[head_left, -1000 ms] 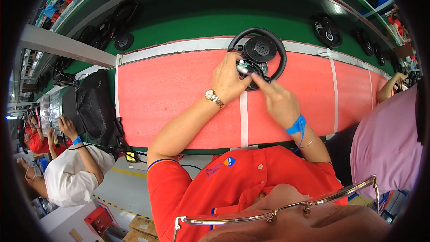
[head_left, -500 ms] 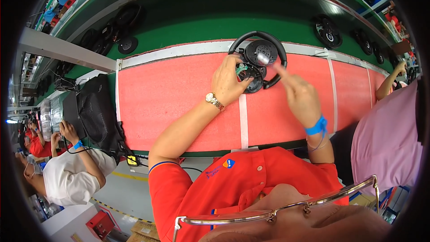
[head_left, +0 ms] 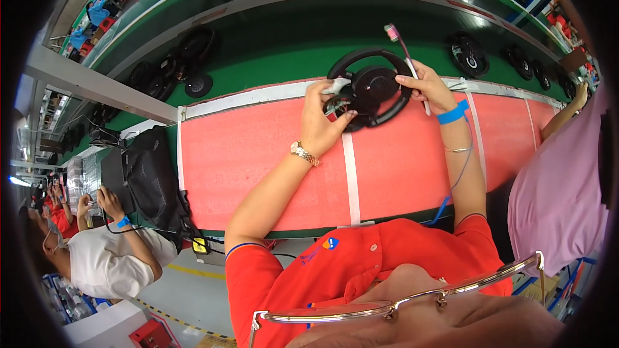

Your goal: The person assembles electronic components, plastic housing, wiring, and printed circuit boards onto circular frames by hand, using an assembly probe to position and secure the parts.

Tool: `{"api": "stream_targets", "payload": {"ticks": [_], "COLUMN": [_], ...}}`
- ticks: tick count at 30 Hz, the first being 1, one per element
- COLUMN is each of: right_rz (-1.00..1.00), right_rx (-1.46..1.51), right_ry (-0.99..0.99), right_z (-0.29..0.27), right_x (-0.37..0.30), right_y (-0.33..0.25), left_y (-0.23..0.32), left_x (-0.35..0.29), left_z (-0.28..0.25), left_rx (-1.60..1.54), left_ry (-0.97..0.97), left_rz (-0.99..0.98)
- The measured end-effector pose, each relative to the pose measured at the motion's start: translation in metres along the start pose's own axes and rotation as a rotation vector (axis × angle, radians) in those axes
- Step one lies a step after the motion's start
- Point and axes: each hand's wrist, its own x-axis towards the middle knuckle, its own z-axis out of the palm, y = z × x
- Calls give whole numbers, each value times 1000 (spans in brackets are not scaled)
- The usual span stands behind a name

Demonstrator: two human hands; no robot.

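A pair of black headphones (head_left: pixel 375 84) is held over the far edge of the pink mat, its headband curving away from me. My left hand (head_left: pixel 317 122) grips the left ear cup, which is open and shows wires and a bit of green inside. A small whitish thing (head_left: pixel 338 85) shows by its index fingertip, too blurred to name. My right hand (head_left: pixel 431 89) is closed around a toothbrush (head_left: pixel 406 53) with pink-and-white bristles pointing up and away. That hand is beside the right side of the headphones; its thumb lies close to the right cup.
A pink foam mat (head_left: pixel 258 167) with white tape strips covers the bench. Beyond lies a green belt (head_left: pixel 258 64) bearing several black headphones (head_left: pixel 469 55). A black bag (head_left: pixel 151 167) lies left, near a co-worker in white (head_left: pixel 113 261). Another person in pink (head_left: pixel 558 193) is close at right.
My right hand, blurred over the headphones before, is now at their right side with the toothbrush plainly in view, bristles up. The right cup now shows a smoother dark face. My left hand keeps its hold.
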Motion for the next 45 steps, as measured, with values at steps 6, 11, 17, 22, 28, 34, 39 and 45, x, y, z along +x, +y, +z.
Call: {"api": "stream_targets", "payload": {"ticks": [6, 11, 17, 22, 28, 34, 39, 45], "right_rz": [-302, -491, -482, -284, -240, -122, -126, -155], "right_rx": [151, 72, 494, 782, 784, 768, 690, 679], "right_ry": [112, 200, 158, 206, 243, 203, 159, 114], "right_z": [26, 44, 37, 27, 19, 18, 12, 11], "right_x": [30, 45, 73, 85, 88, 86, 84, 88], "right_y": [4, -1, 18, 36, 31, 31, 30, 42], "left_y": [-36, -38, -47, -43, -48, -39, -48, -45], "left_x": [54, 92, 107, 100, 104, 103, 102, 103], "left_z": [-13, -12, -2, 0, 4, 3, -7, -4], "left_rx": [-339, -325, -475, -579, -464, -482, -565, -643], "left_ry": [134, 154, 58, -65, 68, 137, 67, -47], "left_rz": [-156, -291, -268, -322, -296, -302, -362, -411]}}
